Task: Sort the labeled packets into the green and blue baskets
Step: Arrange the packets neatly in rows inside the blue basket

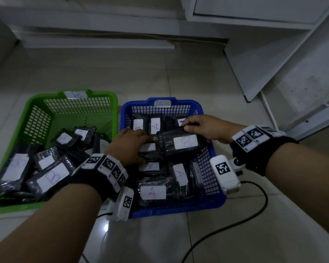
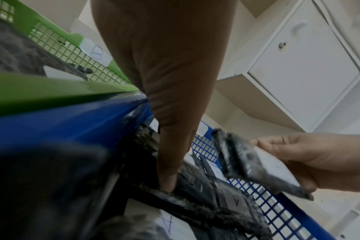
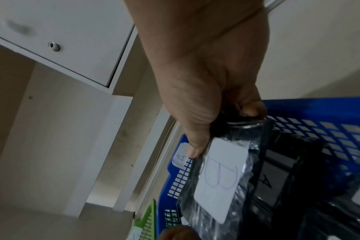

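Observation:
A black packet with a white "B" label (image 1: pixel 184 142) hangs over the blue basket (image 1: pixel 179 207), which is tagged "A". My right hand (image 1: pixel 188 125) pinches the packet's far end between thumb and fingers; the right wrist view shows this B packet (image 3: pixel 220 178) close up. My left hand (image 1: pixel 143 149) lies inside the blue basket on several "A" packets (image 1: pixel 153 192), fingers stretched toward the held packet. Its thumb (image 2: pixel 166 178) presses on one black packet. The green basket (image 1: pixel 46 96), tagged "B", stands to the left with several B packets (image 1: pixel 52 177).
Both baskets stand side by side on a tiled floor (image 1: pixel 160 240). A black cable (image 1: pixel 254 211) curls on the floor right of the blue basket. White cabinets (image 1: pixel 273 54) and a leaning white panel rise behind and to the right.

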Available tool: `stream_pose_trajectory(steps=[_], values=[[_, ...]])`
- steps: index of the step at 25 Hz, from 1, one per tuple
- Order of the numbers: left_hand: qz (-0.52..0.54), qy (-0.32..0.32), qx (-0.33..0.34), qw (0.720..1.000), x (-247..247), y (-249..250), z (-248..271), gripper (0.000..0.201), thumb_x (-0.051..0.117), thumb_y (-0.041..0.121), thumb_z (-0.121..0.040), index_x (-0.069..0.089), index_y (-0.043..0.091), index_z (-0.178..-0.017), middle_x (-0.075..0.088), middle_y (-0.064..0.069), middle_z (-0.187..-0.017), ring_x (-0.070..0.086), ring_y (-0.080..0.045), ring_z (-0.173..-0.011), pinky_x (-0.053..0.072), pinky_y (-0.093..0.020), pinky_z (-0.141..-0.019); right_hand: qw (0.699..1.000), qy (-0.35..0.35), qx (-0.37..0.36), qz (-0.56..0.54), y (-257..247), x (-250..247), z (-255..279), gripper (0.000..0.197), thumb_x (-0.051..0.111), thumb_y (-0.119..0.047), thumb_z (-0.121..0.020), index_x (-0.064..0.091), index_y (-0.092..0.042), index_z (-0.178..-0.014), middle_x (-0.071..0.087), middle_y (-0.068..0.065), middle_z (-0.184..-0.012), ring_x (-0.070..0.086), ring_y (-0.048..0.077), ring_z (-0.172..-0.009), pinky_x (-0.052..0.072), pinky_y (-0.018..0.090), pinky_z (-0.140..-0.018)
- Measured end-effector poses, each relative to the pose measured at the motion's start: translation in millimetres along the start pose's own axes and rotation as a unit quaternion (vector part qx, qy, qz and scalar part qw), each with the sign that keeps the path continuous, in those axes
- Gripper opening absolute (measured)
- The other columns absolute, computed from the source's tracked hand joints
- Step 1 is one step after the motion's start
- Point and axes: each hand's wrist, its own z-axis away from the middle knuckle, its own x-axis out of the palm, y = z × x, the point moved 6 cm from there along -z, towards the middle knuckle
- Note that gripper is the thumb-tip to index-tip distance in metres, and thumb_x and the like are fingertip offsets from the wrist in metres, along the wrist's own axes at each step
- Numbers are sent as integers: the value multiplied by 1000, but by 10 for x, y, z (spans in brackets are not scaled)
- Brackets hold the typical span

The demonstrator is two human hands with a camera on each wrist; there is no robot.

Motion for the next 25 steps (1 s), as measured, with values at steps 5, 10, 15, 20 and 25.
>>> stream_pose_trajectory(steps=[5, 10, 15, 20, 25], values=[[19, 24, 6, 1000, -20, -13, 1, 76, 71, 51, -70, 41, 31, -136, 44, 3, -135, 43, -22, -120, 28, -37, -108, 982, 53, -10, 181, -44, 77, -44, 32, 47, -30, -98, 59, -24, -127, 56, 3, -131, 52, 23, -119, 37, 25, -88], [-8, 5, 0, 1000, 10, 14, -3, 65, 64, 50, -78, 39, 38, -136, 45, 9, -139, 42, -20, -125, 19, -42, -115, 936, -52, 17, 347, 2, 413, 23, 99, 63, -68, -71, 18, -28, -150, 24, 2, -152, 26, 35, -137, 37, 44, -106], [-8, 4, -1, 1000, 1, 29, 12, 64, 62, 52, -79, 38, 38, -137, 45, 9, -139, 43, -21, -124, 19, -41, -114, 868, -22, -54, 494, 5, 526, -14, 97, 69, -63, -69, 30, -16, -144, 48, 7, -135, 38, 28, -126, 30, 41, -103], [-18, -4, -10, 1000, 26, 24, 0, 65, 61, 52, -79, 36, 39, -138, 42, 11, -140, 42, -18, -127, 15, -42, -117, 874, -127, -9, 469, 68, 538, -24, 106, 53, -69, -79, -1, -14, -152, 21, 13, -153, 20, 32, -139, 25, 45, -114], [-6, 15, -14, 1000, 8, 20, 8, 66, 64, 51, -78, 39, 37, -137, 42, 7, -136, 39, -20, -126, 20, -40, -113, 918, -23, -185, 351, -211, 467, 164, 49, 65, -31, -84, 54, -22, -131, 46, 5, -122, 42, 21, -116, 42, 34, -93]])
